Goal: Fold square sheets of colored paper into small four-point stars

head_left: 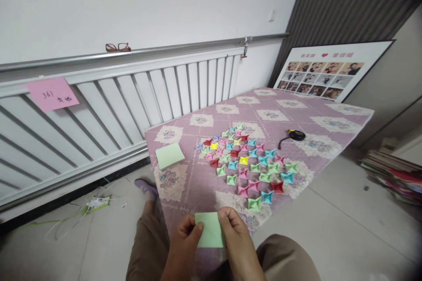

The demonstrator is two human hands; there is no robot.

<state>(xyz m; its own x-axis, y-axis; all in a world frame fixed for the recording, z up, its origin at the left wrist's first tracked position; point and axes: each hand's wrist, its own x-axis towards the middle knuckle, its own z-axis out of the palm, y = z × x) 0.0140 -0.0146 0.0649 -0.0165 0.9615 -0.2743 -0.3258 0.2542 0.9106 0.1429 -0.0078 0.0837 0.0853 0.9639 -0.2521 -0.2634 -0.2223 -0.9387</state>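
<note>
A square of light green paper is held up at the near edge of the table. My left hand pinches its left side between thumb and fingers. On the other side my right hand grips the upper right edge, thumb in front. Faint creases may run across the sheet, but they are hard to make out. Beyond my hands, several rows of small folded paper boats in green, pink, blue, red and yellow stand on the cloth. A pad of pale green paper squares lies at the left edge of the table.
A purple flowered tablecloth covers the table. A coiled black cable lies at its right. Behind are a white radiator, a pink note and glasses on a pipe. A photo board leans at the back right.
</note>
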